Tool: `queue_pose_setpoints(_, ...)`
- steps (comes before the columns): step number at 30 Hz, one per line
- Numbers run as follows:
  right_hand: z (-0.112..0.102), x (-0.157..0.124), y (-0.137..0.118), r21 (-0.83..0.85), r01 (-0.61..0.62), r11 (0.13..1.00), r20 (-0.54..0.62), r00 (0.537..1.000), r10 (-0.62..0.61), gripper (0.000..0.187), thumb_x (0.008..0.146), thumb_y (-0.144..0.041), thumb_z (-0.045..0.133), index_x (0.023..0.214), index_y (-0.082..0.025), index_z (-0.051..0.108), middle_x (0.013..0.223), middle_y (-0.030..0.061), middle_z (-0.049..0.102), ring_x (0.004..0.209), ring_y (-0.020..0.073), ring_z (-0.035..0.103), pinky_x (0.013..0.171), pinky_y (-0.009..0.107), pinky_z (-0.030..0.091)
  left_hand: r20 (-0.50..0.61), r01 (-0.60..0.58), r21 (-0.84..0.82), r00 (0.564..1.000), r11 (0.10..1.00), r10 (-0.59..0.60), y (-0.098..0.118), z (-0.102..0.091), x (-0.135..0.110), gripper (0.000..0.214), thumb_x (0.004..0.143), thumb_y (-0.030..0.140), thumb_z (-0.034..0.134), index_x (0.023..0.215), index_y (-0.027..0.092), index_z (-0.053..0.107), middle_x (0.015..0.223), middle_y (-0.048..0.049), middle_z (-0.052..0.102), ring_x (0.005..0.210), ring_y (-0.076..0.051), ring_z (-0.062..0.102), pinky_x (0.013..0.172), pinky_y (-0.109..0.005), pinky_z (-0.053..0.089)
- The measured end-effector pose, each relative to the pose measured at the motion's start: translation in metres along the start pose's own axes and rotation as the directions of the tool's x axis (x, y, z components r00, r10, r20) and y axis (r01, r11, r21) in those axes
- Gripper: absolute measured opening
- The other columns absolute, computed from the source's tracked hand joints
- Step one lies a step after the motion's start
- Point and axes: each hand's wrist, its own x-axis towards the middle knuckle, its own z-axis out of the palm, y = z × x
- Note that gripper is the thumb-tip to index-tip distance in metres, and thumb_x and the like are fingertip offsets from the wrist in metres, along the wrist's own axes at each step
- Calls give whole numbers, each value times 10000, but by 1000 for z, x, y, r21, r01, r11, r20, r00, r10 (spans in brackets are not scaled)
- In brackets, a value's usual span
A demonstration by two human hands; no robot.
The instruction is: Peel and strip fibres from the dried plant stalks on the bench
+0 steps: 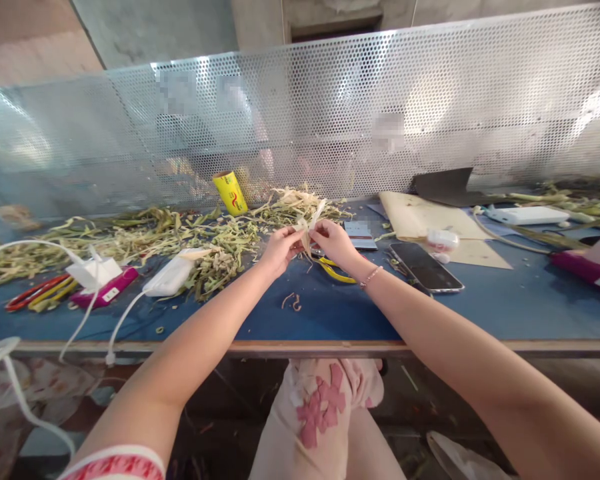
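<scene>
Above the middle of the blue table, my left hand (283, 249) and my right hand (334, 241) meet with pinched fingers. Between them both hold a pale, dry plant strip (305, 235), one end of which sticks up past the right fingers. The fingertips partly cover it. Under my right hand lies a yellow-handled tool (337, 272), its head hidden. A heap of pale dried strips (300, 202) lies just behind the hands, and greenish plant scraps (220, 260) are left of my left hand.
A yellow tube (230, 193) stands before the perforated metal screen (310, 127). To the right are a phone (427, 267) and brown card (425, 217). A white power bank (173, 272), cables, a purple socket block (105, 293) and red-and-yellow-handled tools (45, 293) lie left.
</scene>
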Motion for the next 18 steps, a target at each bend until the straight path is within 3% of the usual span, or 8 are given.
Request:
queue_pose_setpoints(5, 2, -5, -5, -157, 19, 987, 37, 999, -13, 184, 706, -348, 519, 674, -173, 476, 637, -17, 520, 598, 106, 486, 586, 247, 418, -19, -8, 50, 1000, 999, 9, -2, -1, -1, 154, 586, 200, 683, 696, 137, 596, 614, 10, 613, 570, -95, 556, 603, -239, 442)
queue_pose_setpoints(10, 0, -6, -7, -247, 64, 967, 49, 997, -53, 138, 751, -274, 457, 660, -171, 470, 607, -21, 504, 567, 99, 466, 585, 234, 385, -40, -3, 46, 999, 999, 5, -2, 0, 0, 147, 596, 198, 677, 696, 135, 589, 606, 13, 610, 555, -88, 554, 596, -235, 447)
queue_pose_setpoints(15, -5, -6, -6, -415, 333, 846, 86, 941, -328, 95, 759, -217, 455, 681, -172, 484, 659, -2, 512, 626, 111, 454, 632, 235, 361, -125, 31, 24, 992, 999, -28, -2, 1, 1, 130, 611, 167, 658, 636, 137, 534, 541, 28, 571, 493, -67, 524, 546, -208, 435)
queue_pose_setpoints(18, -6, -6, -5, -441, 404, 801, 115, 911, -396, 97, 777, -212, 440, 716, -171, 503, 703, 17, 522, 652, 119, 455, 645, 238, 360, -148, 30, 24, 989, 999, -27, -2, 1, 2, 161, 619, 160, 648, 588, 140, 491, 513, 34, 547, 482, -64, 516, 529, -201, 429)
